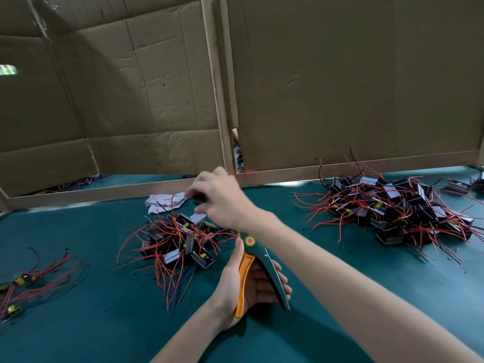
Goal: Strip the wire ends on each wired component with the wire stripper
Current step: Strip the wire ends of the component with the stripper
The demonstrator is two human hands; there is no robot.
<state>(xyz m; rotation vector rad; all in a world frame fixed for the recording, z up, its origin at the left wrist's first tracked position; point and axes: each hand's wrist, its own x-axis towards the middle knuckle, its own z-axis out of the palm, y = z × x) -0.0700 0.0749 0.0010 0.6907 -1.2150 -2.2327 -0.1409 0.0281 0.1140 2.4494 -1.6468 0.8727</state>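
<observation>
Left hand (235, 280) gripping stripper (265, 260) by orange and green handles, just right of middle pile (180, 239) on table (340, 297). Right hand (220, 197) reaching over that pile, pinching dark component (199, 199), blurred. Bigger pile (398, 208) lying far right; few wired parts (23, 281) lying at left.

Left hand (229, 281), right hand (220, 199) bare; forearms bare, slender, unsleeved.
</observation>
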